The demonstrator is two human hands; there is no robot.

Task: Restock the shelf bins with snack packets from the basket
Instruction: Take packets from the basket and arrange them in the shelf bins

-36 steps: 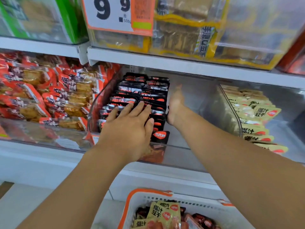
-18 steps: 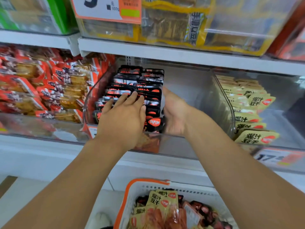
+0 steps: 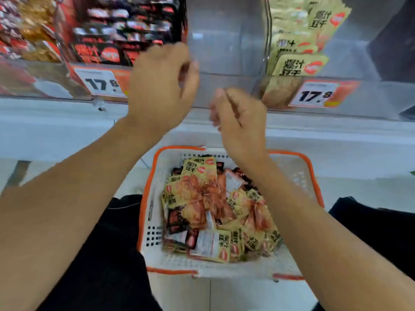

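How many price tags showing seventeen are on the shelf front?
2: left price tag under the black packets bin; right price tag under the yellow packets bin. Others may sit outside view.

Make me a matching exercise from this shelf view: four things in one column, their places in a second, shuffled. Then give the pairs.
Things:
1. black packets
2. basket
3. yellow packets
4. left hand

Places:
A. on the floor below the shelf
B. in the right-hand bin
C. in the left-hand bin
D. in the air in front of the shelf edge

Pairs: 1-C, 2-A, 3-B, 4-D
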